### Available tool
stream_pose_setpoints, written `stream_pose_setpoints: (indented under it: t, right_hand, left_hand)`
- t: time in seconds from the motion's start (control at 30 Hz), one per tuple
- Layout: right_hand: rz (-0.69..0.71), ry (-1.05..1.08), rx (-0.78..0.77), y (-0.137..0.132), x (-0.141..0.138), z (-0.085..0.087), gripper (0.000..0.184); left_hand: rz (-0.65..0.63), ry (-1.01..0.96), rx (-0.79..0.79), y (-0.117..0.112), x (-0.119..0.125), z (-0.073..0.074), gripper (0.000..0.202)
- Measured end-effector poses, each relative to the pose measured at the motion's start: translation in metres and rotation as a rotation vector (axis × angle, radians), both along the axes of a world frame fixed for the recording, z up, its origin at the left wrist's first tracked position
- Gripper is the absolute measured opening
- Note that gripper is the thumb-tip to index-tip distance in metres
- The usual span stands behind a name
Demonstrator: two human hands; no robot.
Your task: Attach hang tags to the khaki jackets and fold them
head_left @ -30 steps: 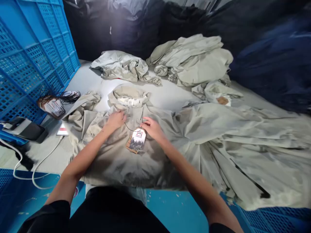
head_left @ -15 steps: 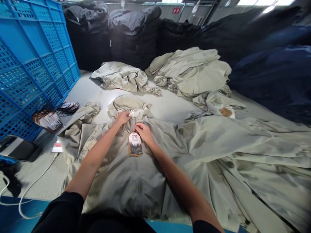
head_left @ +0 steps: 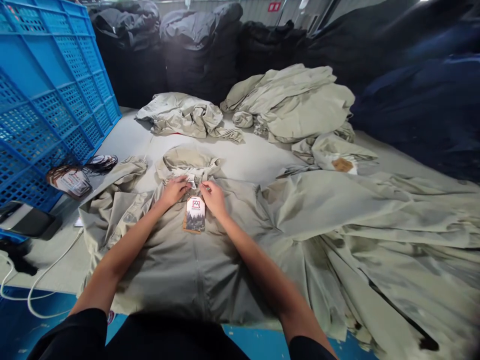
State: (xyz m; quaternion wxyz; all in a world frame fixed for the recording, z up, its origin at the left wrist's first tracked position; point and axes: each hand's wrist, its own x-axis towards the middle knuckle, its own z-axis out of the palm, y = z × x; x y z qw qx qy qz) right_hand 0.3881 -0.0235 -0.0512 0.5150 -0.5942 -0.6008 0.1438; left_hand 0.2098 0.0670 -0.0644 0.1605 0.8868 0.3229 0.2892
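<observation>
A khaki jacket (head_left: 165,270) lies spread out in front of me, its collar end pointing away. My left hand (head_left: 176,191) is closed at the collar, its fingers pinching a small white label (head_left: 191,181). Just right of it, my right hand (head_left: 213,197) is closed in a pinch on the thin dark string of the hang tags; the string itself is mostly hidden by the fingers. Below both hands the hang tags (head_left: 195,215) lie on the jacket front. The top one is white with a red logo and a forest picture, and a brown one shows behind it.
At left stand a blue plastic crate (head_left: 56,85), a bundle of strung tags (head_left: 71,181) and a dark device (head_left: 28,220) near a white cable (head_left: 56,265). Crumpled khaki garments (head_left: 292,105) lie farther back and to the right. Dark stacks (head_left: 202,65) rise behind.
My right hand has moved up from just above the tags to the white label, close beside my left hand. The view has shifted slightly.
</observation>
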Motion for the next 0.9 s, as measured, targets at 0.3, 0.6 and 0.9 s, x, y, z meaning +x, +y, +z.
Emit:
stream_pose_setpoints:
  t: [0.3,0.6,0.9]
  right_hand:
    - [0.175,0.045,-0.104,0.030,-0.002,0.003,0.025]
    - [0.209,-0.025,-0.064,0.019,-0.009,-0.019,0.021]
    - [0.249,-0.267,-0.098,0.023,-0.009,-0.023,0.018]
  left_hand:
    - [-0.092,0.015,0.022,-0.026,-0.013,-0.009,0.025]
    - [-0.117,-0.238,-0.175,-0.019,-0.018,-0.004,0.032]
    - [0.039,-0.328,-0.208,-0.002,-0.011,-0.012,0.020]
